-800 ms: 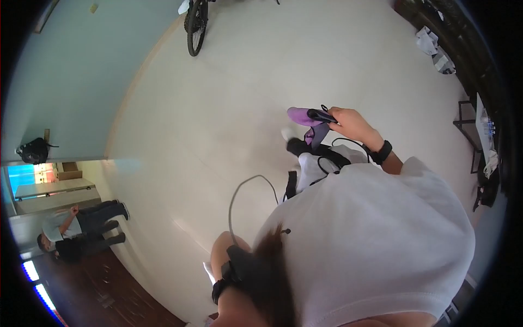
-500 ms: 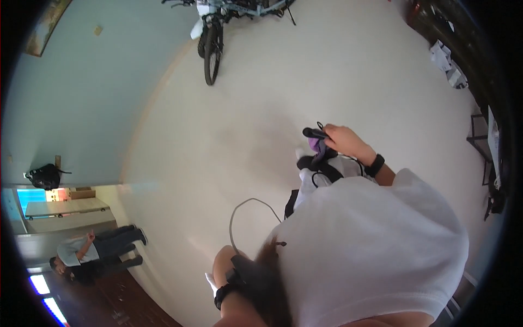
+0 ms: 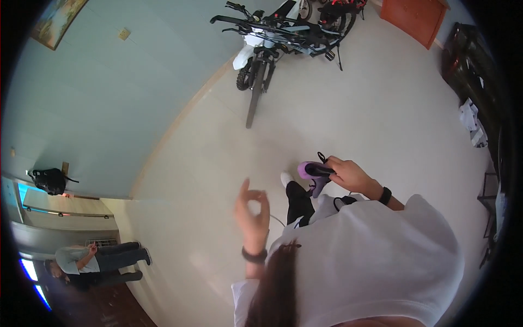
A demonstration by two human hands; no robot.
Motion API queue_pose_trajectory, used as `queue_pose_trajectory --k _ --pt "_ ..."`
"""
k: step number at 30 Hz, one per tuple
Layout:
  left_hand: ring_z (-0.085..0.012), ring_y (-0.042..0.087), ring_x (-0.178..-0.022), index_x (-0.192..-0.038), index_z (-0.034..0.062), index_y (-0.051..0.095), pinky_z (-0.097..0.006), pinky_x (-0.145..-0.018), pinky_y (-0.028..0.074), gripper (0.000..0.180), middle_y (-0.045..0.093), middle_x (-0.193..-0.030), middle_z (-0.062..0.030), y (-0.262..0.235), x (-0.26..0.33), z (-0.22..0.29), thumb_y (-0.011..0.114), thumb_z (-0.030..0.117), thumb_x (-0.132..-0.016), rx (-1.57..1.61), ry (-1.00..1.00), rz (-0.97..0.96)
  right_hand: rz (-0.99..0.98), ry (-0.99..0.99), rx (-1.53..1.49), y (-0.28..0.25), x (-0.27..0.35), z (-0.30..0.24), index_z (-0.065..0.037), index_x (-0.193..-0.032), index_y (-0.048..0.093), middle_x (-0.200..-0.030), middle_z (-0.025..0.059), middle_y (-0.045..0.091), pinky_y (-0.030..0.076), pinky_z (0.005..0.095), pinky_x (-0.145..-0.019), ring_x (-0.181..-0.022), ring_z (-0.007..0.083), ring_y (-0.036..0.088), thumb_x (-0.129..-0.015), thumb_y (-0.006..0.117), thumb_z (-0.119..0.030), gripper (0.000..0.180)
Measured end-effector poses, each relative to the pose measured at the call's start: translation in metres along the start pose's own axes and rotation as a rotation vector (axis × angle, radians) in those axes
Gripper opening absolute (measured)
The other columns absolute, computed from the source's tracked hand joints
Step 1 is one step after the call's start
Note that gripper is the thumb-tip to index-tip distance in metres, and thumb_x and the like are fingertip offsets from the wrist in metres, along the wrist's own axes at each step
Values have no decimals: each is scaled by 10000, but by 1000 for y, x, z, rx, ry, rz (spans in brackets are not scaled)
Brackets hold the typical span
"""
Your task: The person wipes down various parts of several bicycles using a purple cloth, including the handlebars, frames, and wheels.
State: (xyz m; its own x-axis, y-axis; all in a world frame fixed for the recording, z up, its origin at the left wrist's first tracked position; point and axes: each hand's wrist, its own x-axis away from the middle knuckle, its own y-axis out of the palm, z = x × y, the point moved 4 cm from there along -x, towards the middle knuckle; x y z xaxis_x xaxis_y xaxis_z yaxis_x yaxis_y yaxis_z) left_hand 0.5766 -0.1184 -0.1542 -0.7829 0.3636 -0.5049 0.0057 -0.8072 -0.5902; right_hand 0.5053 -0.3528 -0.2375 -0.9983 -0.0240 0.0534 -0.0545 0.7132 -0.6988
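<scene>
My right hand (image 3: pixel 348 175) is closed on a purple and black object (image 3: pixel 308 170) with a thin black cord loop at its top; its exact kind is hard to make out. My left hand (image 3: pixel 253 218) is raised over the floor to the left of it, with a finger stretched out and a gap between thumb and fingers. Nothing shows in that hand. Dark bands circle both wrists. Below the object appear my black-clad leg (image 3: pixel 298 200) and a white shoe tip (image 3: pixel 286 178). A thin grey cable (image 3: pixel 277 220) shows beside my left wrist.
Ahead stand a bicycle (image 3: pixel 259 90) and other two-wheelers. An orange-brown cabinet (image 3: pixel 415 20) and a dark sofa (image 3: pixel 473 71) with papers (image 3: pixel 473 122) line the right. A black backpack (image 3: pixel 49 181) hangs on the left wall; people (image 3: pixel 76 260) stand near a doorway.
My left hand has come up and forward from beside my body, away from a dark, blurred object there. The purple and black object has turned in my right hand, showing more purple. The view has shifted.
</scene>
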Motion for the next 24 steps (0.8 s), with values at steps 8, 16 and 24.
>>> queue_pose_trajectory --k 8,16,24 --pt "-253 613 -550 -1331 64 210 -339 -500 468 641 622 -677 -135 150 -69 -207 545 44 -785 316 -363 -691 -8 -168 -253 -45 -161 -64 8 -979 495 -884 140 500 421 367 -637 -741 342 510 -778 499 -80 220" --pt "-259 610 -763 -995 31 528 -312 -571 475 223 609 -838 -141 170 -221 -221 536 -11 -777 327 -243 -255 633 138 -660 -85 -247 34 44 -975 493 -803 126 528 440 271 -679 -748 192 528 -836 516 -62 176" --pt "-288 561 -817 -1034 29 540 -341 -720 447 334 585 -939 -139 206 -378 -225 546 -73 -717 44 -101 122 478 -23 -193 -152 -382 90 4 -976 495 -887 155 530 440 347 -694 -789 341 545 -723 502 -13 254"
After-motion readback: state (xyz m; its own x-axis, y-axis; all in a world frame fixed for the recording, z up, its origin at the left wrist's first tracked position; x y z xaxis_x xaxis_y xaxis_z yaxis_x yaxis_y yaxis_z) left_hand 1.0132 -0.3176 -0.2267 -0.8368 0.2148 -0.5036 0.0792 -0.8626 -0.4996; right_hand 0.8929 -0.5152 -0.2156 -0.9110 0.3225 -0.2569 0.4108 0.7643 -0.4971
